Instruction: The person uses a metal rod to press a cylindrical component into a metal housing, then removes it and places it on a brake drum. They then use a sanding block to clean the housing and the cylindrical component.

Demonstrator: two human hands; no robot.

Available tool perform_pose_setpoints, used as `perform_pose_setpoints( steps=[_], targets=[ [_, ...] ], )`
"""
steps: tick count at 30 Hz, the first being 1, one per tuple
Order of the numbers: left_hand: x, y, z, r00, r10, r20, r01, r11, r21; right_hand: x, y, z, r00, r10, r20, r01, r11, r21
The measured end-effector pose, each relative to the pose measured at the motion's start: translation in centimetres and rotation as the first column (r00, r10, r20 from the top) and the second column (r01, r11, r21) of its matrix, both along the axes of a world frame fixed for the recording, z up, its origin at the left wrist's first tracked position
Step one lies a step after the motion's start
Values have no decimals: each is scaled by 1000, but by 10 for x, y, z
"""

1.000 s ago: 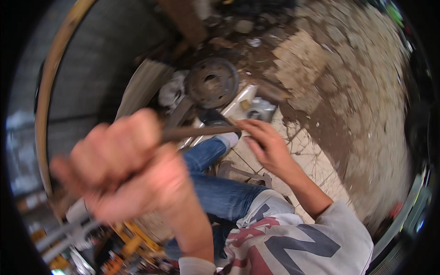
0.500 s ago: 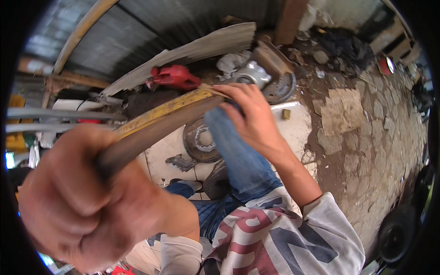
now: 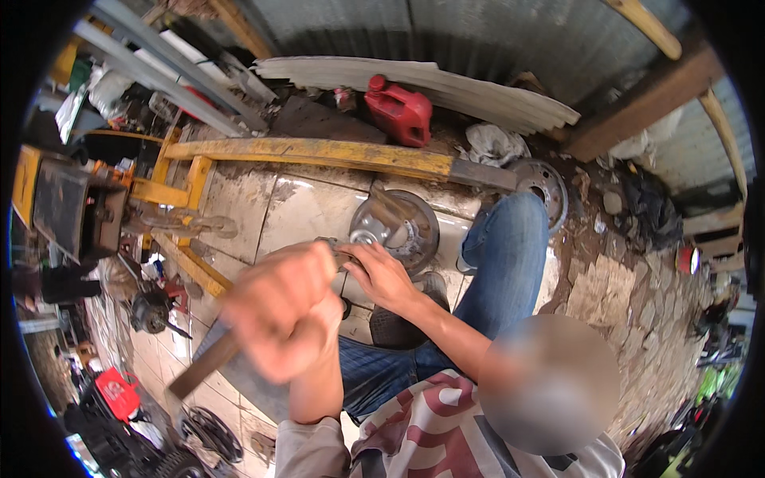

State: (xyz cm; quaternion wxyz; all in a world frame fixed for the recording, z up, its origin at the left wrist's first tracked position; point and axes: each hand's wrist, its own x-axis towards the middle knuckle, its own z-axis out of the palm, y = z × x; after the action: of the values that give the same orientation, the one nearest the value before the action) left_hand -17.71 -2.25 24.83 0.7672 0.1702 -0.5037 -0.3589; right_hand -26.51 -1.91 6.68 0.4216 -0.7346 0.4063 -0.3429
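My left hand (image 3: 279, 311) is a blurred fist closed round a flat brown bar (image 3: 205, 363), whose end sticks out toward the lower left. Whatever is at the bar's other end is hidden by the fist or lost in blur. Just right of the fist is my right hand (image 3: 381, 275), its fingertips drawn together by a small grey piece that I cannot make out. Beyond both hands a round metal drum (image 3: 426, 247) lies on the tiles, with a shiny part over it. My jeans-covered knee (image 3: 514, 239) rises to the right.
A yellow beam frame (image 3: 319, 150) with a chain (image 3: 203, 223) runs across the floor ahead. Behind it stands a red jerrycan (image 3: 402, 115) by corrugated sheet (image 3: 478, 95). A wheel rim (image 3: 550, 191) lies right of my knee. Machine parts (image 3: 151, 311) clutter the left.
My view has swung, shifting the beam and jerrycan. My left fist, close to the camera before, is lower and farther off. My right hand has come down beside it.
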Motion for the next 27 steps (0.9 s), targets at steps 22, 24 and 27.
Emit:
perform_pose_setpoints(
  steps=[22, 24, 27],
  targets=[
    [36, -22, -199, 964, -222, -144, 265, 807, 528, -6, -18, -182, 917, 188, -352, -48, 928, 370],
    [44, -20, -197, 966, -246, -83, 246, 765, 596, -2, -17, -176, 909, 197, -366, -39, 917, 398],
    [50, -18, -188, 953, -304, 2, 222, 701, 678, 0, -17, -173, 887, 222, -404, -25, 898, 440]
  ],
)
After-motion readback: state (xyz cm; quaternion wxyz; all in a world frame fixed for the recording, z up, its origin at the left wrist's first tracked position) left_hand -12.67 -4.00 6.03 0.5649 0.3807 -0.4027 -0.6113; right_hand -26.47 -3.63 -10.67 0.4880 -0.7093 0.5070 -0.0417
